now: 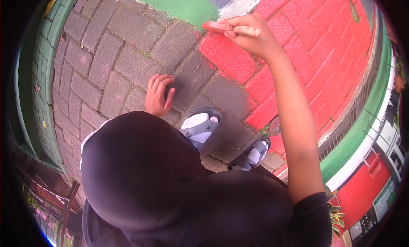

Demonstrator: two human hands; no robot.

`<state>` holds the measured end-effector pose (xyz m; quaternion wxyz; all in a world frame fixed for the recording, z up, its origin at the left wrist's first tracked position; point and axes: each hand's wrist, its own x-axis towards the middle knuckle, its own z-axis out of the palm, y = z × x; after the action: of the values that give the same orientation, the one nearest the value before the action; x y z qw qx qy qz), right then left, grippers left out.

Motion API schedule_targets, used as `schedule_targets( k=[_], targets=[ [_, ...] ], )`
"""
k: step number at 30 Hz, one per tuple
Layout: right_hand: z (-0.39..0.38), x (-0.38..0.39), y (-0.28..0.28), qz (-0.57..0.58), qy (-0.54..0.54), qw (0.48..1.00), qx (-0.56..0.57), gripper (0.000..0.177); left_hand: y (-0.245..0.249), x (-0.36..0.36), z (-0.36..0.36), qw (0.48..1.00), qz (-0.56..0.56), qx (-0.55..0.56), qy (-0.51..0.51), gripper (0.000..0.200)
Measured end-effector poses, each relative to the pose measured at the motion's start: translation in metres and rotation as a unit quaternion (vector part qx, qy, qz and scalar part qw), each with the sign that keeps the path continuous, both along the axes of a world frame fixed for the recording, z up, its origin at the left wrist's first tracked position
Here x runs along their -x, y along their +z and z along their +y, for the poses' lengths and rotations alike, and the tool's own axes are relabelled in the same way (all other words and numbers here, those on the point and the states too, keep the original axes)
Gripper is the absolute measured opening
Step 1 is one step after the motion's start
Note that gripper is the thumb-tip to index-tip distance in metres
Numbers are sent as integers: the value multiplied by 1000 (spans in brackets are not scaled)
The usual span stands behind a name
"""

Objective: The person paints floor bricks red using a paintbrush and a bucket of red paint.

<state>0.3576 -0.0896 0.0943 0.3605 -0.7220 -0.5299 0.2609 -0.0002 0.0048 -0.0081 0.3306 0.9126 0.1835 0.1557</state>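
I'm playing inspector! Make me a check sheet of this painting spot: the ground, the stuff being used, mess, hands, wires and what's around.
Surface: block paving, partly bare, partly covered in red paint; a green patch borders it.
Job's things: paintbrush, red at the tip, by the edge of the red paint.
Clutter: yellow leaf, upper left.
Hands: right hand grips the paintbrush; left hand holds nothing.
Cables: nothing seen.
Surroundings: green border on the right; leafy plant, lower right.
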Motion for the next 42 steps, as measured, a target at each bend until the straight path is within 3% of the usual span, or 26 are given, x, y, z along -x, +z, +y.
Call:
schedule_targets(
  k=[3,8,12,14,17,21,24,26,29,32,36,38,39,41,42],
  targets=[
    [-9,-11,-6,59,32,995,71,12,0,2,0,1000,-2,-1,7,29],
    [-35,-26,23,-17,82,980,182,7,-1,2,-1,1000,-8,3,0,28],
    [-26,-12,24,35,14,991,125,8,-1,2,-1,1000,3,0,-1,28],
    [-31,-4,-2,127,-87,984,90,31,-1,2,0,1000,4,-5,2,28],
    [-63,-13,-2,47,-92,981,164,32,0,3,0,1000,9,-3,7,28],
    [-79,-22,15,13,-45,986,161,34,1,1,-2,1000,8,-2,1,27],
    [-66,-16,25,80,-105,979,158,36,0,0,-4,1000,10,-8,-2,27],
    [-63,-15,9,148,-157,968,131,21,1,1,-2,1000,12,-13,1,27],
    [-96,-23,-16,150,-143,968,142,25,0,1,-3,1000,10,-15,6,27],
    [-131,-25,-2,96,-152,956,231,28,0,1,-4,1000,-4,-20,12,27],
    [-147,-18,13,114,-171,949,240,40,-1,1,-5,1000,4,-21,4,27],
    [-146,-9,-6,223,-299,928,4,32,-1,0,-5,1000,7,-28,2,26],
    [-148,3,-15,222,-299,928,2,32,0,0,-6,1000,6,-28,5,26],
    [-153,37,-30,149,-428,891,2,33,0,0,-5,999,4,-31,8,26],
    [-159,59,-33,142,-434,889,10,34,0,1,-5,999,1,-32,8,26]
  ],
)
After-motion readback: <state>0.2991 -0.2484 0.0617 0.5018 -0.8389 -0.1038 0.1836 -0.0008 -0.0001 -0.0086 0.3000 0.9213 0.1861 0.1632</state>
